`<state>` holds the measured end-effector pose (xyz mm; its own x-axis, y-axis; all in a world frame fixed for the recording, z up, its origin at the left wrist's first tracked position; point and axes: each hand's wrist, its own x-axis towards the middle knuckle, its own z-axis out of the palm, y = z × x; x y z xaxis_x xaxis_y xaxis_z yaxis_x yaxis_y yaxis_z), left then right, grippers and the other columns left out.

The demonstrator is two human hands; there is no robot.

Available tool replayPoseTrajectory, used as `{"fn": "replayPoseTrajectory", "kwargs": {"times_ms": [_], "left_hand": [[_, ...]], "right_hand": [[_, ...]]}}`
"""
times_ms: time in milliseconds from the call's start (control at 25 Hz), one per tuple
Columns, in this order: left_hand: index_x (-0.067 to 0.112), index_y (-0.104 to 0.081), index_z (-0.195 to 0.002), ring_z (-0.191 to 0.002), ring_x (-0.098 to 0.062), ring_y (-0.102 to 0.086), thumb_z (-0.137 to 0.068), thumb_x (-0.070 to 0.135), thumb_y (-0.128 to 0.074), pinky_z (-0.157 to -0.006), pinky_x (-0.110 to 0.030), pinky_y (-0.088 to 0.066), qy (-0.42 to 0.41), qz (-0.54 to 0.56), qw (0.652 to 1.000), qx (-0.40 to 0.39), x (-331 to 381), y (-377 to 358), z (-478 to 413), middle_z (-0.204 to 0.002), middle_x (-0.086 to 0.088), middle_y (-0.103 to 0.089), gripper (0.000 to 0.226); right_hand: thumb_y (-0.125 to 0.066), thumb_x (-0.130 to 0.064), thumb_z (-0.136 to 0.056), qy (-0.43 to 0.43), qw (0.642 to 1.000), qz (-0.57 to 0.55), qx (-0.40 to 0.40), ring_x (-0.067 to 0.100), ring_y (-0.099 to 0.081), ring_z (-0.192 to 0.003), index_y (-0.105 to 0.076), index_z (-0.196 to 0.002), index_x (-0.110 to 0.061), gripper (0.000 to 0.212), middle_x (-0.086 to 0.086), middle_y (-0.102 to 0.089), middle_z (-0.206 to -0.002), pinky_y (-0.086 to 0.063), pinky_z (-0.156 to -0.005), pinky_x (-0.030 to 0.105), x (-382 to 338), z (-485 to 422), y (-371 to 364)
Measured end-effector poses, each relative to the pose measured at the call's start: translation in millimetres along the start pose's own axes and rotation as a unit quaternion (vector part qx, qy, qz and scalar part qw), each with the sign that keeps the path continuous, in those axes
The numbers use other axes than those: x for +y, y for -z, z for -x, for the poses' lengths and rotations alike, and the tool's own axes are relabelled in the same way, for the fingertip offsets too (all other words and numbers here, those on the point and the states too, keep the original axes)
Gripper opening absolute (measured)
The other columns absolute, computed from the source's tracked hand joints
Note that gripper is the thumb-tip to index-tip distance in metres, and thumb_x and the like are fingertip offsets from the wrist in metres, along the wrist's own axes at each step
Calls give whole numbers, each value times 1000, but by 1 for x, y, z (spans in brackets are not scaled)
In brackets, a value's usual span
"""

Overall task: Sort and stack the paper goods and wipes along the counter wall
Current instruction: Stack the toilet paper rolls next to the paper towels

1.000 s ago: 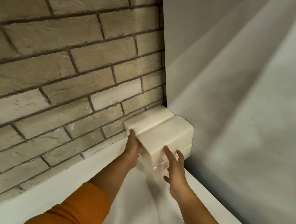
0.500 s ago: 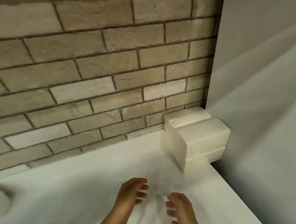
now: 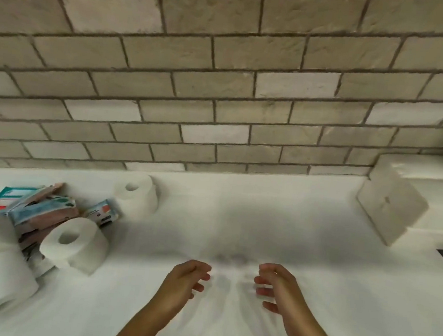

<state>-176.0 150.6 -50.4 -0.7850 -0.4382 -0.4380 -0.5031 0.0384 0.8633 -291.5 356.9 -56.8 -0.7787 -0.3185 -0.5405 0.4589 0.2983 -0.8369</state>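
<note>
Two empty hands, left hand (image 3: 180,285) and right hand (image 3: 281,295), loosely curled above the worktop (image 3: 236,223), drawn back from the paper stack (image 3: 401,201) at its right back corner, wipe packs (image 3: 37,209) and rolls (image 3: 75,243) newly seen at left, labels unreadable

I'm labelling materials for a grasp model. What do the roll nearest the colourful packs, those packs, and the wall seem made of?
Roll: soft matte white paper wound round a hollow core, likely tissue. Colourful packs: printed film with a slight sheen, probably plastic wrappers; blur leaves it open. Wall: rough matte beige brick, or brick-look tile, with recessed grout lines.
</note>
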Motion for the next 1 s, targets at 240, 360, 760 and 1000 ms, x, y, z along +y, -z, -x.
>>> {"fn": "replayPoseTrajectory", "kwargs": {"times_ms": [240, 360, 760, 1000], "left_hand": [[30, -75, -95, -91, -7, -68, -99, 29, -60, -73, -14, -48, -39, -13, 995, 86, -54, 129, 20, -99, 11, -73, 15], [33, -72, -97, -86, 3, -65, -98, 35, -60, -76, -16, -48, -68, -80, 988, 114, -76, 181, 27, -97, 16, -72, 12], [24, -75, -104, -87, -10, -64, -91, 30, -68, -73, -24, -48, -202, -252, 896, 304, -66, 293, 12, -101, 10, -71, 16], [28, -67, -114, -134, -45, -44, -61, 76, -62, -102, -58, -44, -159, -545, 778, 268, -84, 304, -22, -142, -18, -53, 71]], "right_hand": [[-64, -19, -92, 33, 994, 93, -48, 25, -72, -96, -69, -104, -26, 15, 4, -75, -102, -51, -81, 36, -2, 17, -123], [-65, -23, -93, 45, 985, 140, -86, 21, -71, -95, -68, -104, -28, 13, 1, -73, -106, -50, -79, 32, -5, 18, -185], [-65, -32, -88, 260, 883, 387, -48, 17, -65, -96, -64, -112, -28, 24, -5, -68, -108, -55, -83, 32, -101, -47, -329], [-64, -23, -89, 393, 658, 642, -18, 25, -33, -146, -37, -152, -19, 69, 2, -37, -160, -39, -109, 46, -128, -100, -375]]}}
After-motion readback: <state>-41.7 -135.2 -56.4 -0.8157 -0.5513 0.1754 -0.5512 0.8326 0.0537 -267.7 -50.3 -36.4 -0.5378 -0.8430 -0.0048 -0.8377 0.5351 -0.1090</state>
